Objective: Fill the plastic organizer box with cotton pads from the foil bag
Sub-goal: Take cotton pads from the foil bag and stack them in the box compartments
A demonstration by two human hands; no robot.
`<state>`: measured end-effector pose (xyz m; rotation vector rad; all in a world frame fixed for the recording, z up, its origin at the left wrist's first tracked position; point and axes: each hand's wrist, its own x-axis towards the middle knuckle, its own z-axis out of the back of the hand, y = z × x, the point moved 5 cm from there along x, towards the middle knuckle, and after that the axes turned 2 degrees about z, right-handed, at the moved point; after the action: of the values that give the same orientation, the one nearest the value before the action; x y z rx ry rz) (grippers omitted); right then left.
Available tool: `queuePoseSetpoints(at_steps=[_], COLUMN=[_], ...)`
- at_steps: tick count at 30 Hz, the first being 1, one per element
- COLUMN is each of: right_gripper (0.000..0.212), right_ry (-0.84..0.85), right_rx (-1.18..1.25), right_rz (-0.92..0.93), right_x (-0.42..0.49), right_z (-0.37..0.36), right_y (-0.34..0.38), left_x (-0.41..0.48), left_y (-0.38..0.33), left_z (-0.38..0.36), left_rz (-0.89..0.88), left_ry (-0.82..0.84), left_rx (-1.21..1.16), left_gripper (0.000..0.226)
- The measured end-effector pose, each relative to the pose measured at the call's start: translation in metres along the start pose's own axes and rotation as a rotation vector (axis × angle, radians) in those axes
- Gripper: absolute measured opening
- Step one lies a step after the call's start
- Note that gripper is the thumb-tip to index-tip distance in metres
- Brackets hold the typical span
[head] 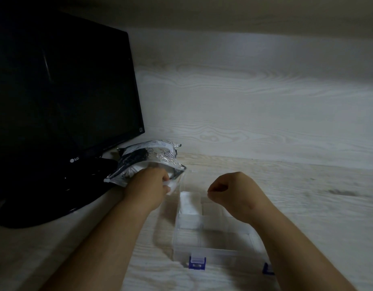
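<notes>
Pinching cotton pads [170, 187] at the foil bag [146, 159], the left hand [149, 184] has the organizer box [213, 249] at four o'clock, under the empty-fisted right hand [230, 190].

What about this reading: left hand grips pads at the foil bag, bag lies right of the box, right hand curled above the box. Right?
No. Head view: the bag lies left of the box, not right. Rest stands: left hand grips pads at the bag, right hand curled above the box.

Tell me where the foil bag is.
Head view, left of centre: the foil bag lies on the desk between the monitor and the box, with the left hand gripping pads at its mouth.
</notes>
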<state>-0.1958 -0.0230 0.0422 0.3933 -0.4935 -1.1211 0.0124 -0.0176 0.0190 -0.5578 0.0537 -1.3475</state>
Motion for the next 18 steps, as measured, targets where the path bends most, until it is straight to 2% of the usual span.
queuePoseSetpoints(at_steps=[4, 11, 15, 18], right_gripper=[0.011, 0.011, 0.011, 0.010], right_ry=[0.003, 0.007, 0.007, 0.005], right_rx=[0.007, 0.007, 0.008, 0.018], right_rz=[0.002, 0.005, 0.011, 0.009], right_x=[0.000, 0.000, 0.000, -0.001], right_z=[-0.001, -0.002, -0.002, -0.002], right_y=[-0.001, -0.001, -0.001, -0.001], left_x=[0.002, 0.005, 0.005, 0.003], left_y=[0.006, 0.009, 0.005, -0.003], left_z=[-0.006, -0.005, 0.004, 0.012], left_rz=[0.026, 0.050, 0.025, -0.029], left_ry=[0.031, -0.028, -0.109, -0.196], left_rx=[0.002, -0.014, 0.070, 0.125], left_gripper=[0.025, 0.030, 0.035, 0.031])
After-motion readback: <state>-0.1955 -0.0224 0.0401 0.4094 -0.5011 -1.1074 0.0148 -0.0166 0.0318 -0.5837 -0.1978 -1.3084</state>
